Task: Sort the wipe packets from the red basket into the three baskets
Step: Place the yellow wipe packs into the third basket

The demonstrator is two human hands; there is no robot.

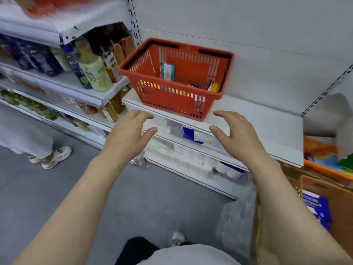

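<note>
**2 empty hands short of the red basket**

Both of your hands are raised in front of the shelf edge with nothing in them. Your left hand (131, 129) has its fingers loosely bent and spread, your right hand (235, 131) the same, palms facing each other, and neither touches anything. They sit just below and to either side of the near wall of the red basket (172, 96), as if ready to take it by the sides.

That basket stands on the white shelf (257, 119), turned at an angle, with its near corner at the shelf's front edge. Inside, 1 pale blue-and-white wipe packet (167, 71) leans against the back wall, and a few more packets, yellow and blue (213, 86), lie in the right corner. How many there are in all cannot be told through the slats.

None of the 3 target baskets can be picked out with certainty from here.

Risks, as I judge them: the basket sits close to the front edge, so a push from 1 side only could tip it off the shelf. Lift it unevenly and the loose packets will slide to the low corner. The view is blurred at the edges, which suggests your head is moving, so settle before you reach. A person's feet (51, 157) stand near on your left; mind them if you swing the basket that way.
</note>
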